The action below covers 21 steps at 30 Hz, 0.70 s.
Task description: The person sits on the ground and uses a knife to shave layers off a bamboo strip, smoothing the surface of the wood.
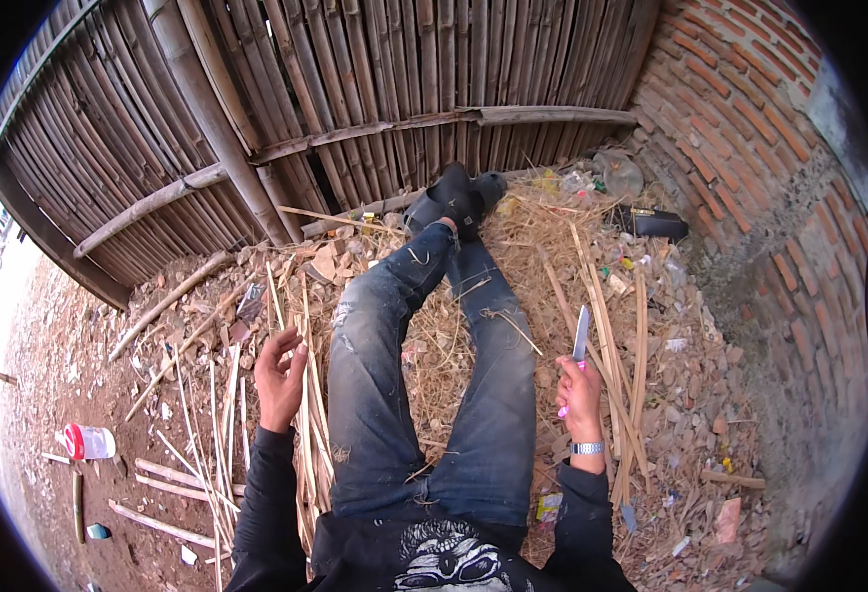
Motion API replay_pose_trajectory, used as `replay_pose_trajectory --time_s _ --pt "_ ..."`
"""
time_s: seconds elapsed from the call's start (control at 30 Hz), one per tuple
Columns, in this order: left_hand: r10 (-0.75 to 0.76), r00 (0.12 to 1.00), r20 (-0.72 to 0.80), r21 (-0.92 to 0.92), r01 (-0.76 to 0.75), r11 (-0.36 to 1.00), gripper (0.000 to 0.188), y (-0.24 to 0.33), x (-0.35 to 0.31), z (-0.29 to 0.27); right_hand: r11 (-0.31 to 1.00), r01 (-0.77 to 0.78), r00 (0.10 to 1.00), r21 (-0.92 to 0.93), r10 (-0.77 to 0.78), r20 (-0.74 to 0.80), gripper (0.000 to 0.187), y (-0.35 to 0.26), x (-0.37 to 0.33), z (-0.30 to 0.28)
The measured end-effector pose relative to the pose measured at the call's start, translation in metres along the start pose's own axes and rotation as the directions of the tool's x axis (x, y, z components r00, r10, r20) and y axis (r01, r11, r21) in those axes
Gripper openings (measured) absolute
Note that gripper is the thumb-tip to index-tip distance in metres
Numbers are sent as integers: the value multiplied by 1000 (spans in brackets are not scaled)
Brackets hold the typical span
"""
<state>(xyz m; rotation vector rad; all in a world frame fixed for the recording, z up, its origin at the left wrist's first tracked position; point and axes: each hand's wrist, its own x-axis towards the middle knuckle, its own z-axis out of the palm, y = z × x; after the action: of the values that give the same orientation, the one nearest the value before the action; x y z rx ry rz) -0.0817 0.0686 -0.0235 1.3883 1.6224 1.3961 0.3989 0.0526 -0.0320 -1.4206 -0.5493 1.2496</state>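
Note:
In my right hand (579,397) is a knife (581,333) with a pink handle, its blade pointing up and away from me. My fingers are wrapped round the handle, to the right of my knee. My left hand (280,378) is raised beside my left thigh, fingers loosely curled and apart, with nothing seen in it. Below and around it lie long split bamboo strips (307,434). More pale bamboo strips (602,326) lie on the ground just past the knife, to the right of my legs.
My outstretched legs (384,395) are crossed at the dark clogs (449,205). A bamboo fence (375,69) stands ahead, a brick wall (740,118) at right. Shavings (542,227), rubble and litter cover the ground. A black case (651,222) lies near the wall; a red-lidded tub (89,442) at left.

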Motion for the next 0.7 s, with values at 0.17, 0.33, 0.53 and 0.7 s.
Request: replay_pose_trajectory --time_s 0.17,0.33,0.53,0.7 --pt "179 982 59 -213 -163 963 31 79 102 55 998 60 998 -15 -60 1 19 -15 34 15" --pt "45 919 391 -150 16 989 36 76 212 159 988 49 997 148 -56 44 21 -16 82 51" --pt "-349 803 482 -68 432 899 48 -44 292 283 684 220 858 695 -475 196 20 -56 126 77" --pt "-511 736 444 25 559 828 74 -132 326 389 483 579 418 656 -868 269 77 -197 127 68"
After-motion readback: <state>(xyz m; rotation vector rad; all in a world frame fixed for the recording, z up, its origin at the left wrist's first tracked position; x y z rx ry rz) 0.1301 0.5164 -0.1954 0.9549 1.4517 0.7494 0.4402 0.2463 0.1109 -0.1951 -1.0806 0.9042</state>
